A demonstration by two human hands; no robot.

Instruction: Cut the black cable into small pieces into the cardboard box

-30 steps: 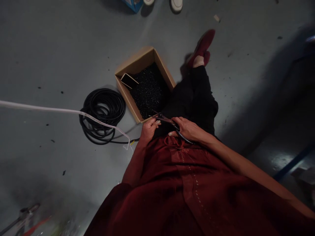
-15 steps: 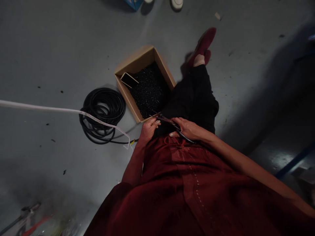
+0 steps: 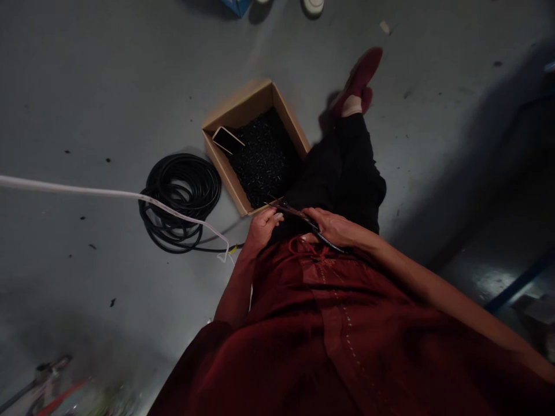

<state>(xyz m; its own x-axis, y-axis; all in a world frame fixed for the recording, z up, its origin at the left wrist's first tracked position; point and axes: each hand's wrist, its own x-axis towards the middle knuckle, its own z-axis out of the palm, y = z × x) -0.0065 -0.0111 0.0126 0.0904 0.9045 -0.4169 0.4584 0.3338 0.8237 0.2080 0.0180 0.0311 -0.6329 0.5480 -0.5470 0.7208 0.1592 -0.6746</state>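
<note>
My left hand (image 3: 261,227) is closed, fingers pinched together beside the near edge of the cardboard box. A black cable (image 3: 210,251) runs from a coil on the floor to behind my left wrist and seems to end in these fingers, where its end is hidden. In my right hand (image 3: 332,225) is a pair of scissors (image 3: 298,213) with dark handles, the blades pointing left past my left fingertips. Under the blades stands the open cardboard box (image 3: 237,188), holding many short black pieces (image 3: 262,156) and a small tray-like piece (image 3: 228,141).
The coil (image 3: 191,179) of black cable lies left of the box. A white cord (image 3: 104,192) crosses over it, with a yellow bit (image 3: 234,249) near its end. At the top are another person's white shoes (image 3: 313,6) and a blue box (image 3: 237,6).
My right thumb has drawn in slightly on the scissor handle. My left hand, the box and the coil have stayed in place.
</note>
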